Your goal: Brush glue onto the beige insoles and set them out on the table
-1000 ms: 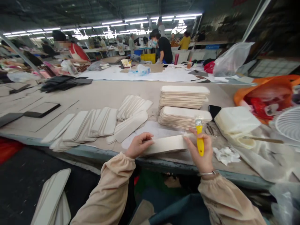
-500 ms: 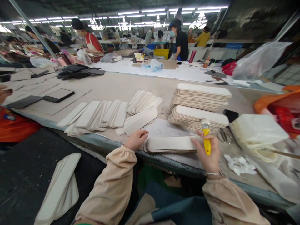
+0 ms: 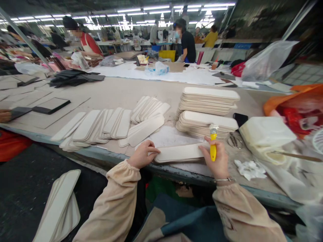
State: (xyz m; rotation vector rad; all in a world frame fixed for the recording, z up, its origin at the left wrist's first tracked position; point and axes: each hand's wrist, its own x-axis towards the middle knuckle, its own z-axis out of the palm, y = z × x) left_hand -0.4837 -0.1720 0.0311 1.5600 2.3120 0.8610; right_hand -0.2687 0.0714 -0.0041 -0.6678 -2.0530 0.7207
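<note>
A low stack of long off-white strips (image 3: 180,153) lies along the front edge of the bench. My left hand (image 3: 142,154) pinches its left end between thumb and fingers. At the other end, my right hand (image 3: 217,157) touches the stack with its fingertips while holding a yellow-handled paintbrush (image 3: 213,148) upright, its bristles coated in white. Directly behind stand two tall stacks of similar round-cornered strips, a rear stack (image 3: 208,101) and a nearer stack (image 3: 205,125). Further strips (image 3: 97,126) fan out in overlapping rows to the left.
On the right are a cut-open plastic jug (image 3: 267,131) with a stick in it, scissors (image 3: 234,140), crumpled tissue (image 3: 249,169) and a black phone-like object (image 3: 240,119). More strips (image 3: 59,205) lie on a dark surface at lower left. A co-worker's hand (image 3: 5,116) shows at far left.
My left hand has closed on the left end of the low stack, where before it hovered beside it. My right hand keeps the brush. The whole view has shifted slightly.
</note>
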